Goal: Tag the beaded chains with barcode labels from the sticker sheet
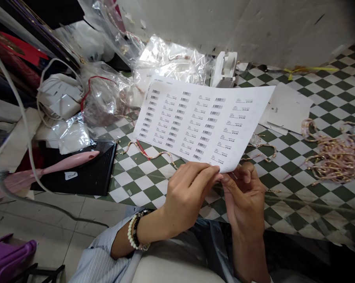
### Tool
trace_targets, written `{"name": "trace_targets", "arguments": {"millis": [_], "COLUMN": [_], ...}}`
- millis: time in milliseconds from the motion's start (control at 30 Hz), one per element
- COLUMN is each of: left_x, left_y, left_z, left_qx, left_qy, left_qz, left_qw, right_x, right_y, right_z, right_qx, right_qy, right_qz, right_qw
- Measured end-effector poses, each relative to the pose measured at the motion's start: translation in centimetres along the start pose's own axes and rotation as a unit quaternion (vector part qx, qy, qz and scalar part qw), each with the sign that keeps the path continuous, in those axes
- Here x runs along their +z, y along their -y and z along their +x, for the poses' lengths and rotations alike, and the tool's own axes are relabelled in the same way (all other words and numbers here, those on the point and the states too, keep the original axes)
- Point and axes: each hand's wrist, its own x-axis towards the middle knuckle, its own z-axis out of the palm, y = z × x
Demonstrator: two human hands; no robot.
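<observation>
- Lying tilted above the checked cloth (pixel 283 204), the label sheet (pixel 201 122) is held up by its near edge, its far end reaching toward the clear bags (pixel 177 59).
- Rows of small barcode labels cover the sheet; the print is too small to read.
- The left hand (pixel 186 196) comes in from the lower left, its thumb and fingers pinched together on the sheet's near corner.
- The right hand (pixel 245 196) sits just beside it, its fingers curled and closed on the same corner from below; the two hands touch at the fingertips.
- A bead bracelet (pixel 134 232) circles the left wrist, above a striped sleeve (pixel 97 259).
- Under the sheet, on the cloth, lies a thin beaded chain (pixel 149 153) with a red strand.
- To the right, well apart from the hands, a heap of pink and gold bracelets (pixel 336 153) rests on the cloth.
- White cards (pixel 286 108) lie just beyond the sheet's right edge.
- A white plastic holder (pixel 224 68) stands upright behind the sheet's far edge.
- To the left, a black tray (pixel 89 173) sits at the cloth's edge, with a pink tool (pixel 65 163) lying across it.
- A grey cable (pixel 21 118) runs down the left side past more crumpled bags and white boxes (pixel 59 98).
- A purple object (pixel 9 255) shows on the tiled floor at the lower left corner.
</observation>
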Motion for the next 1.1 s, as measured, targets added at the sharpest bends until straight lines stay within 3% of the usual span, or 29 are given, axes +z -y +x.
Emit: {"name": "trace_targets", "arguments": {"millis": [233,333,467,633,833,1000,1100], "left_x": [0.3,0.2,-0.3,-0.9,-1.1,-1.1,-1.2], "left_y": [0.2,0.4,0.8,0.8,0.5,0.3,-0.1], "left_z": [0.6,1.0,1.2,1.5,1.9,1.8,1.8], "left_qx": [-0.035,-0.103,-0.246,-0.328,-0.370,-0.384,-0.384], "left_qy": [0.000,-0.024,-0.047,-0.068,-0.073,-0.096,-0.124], "left_qz": [-0.020,-0.083,-0.199,-0.298,-0.380,-0.448,-0.456], "left_qw": [0.999,0.991,0.948,0.894,0.844,0.802,0.793], "right_x": [0.3,0.6,0.7,0.7,0.9,1.7,1.7], "right_y": [0.3,0.1,0.1,0.3,0.5,1.2,2.0], "right_z": [-0.6,-0.6,-0.4,-0.4,-0.4,-0.3,-0.2], "right_qx": [-0.023,-0.038,-0.028,-0.050,-0.121,-0.219,-0.248], "right_qy": [0.000,-0.030,-0.063,-0.087,-0.138,-0.210,-0.243], "right_qz": [-0.039,-0.037,-0.030,-0.043,-0.109,-0.209,-0.214], "right_qw": [0.999,0.998,0.997,0.994,0.977,0.930,0.913]}}
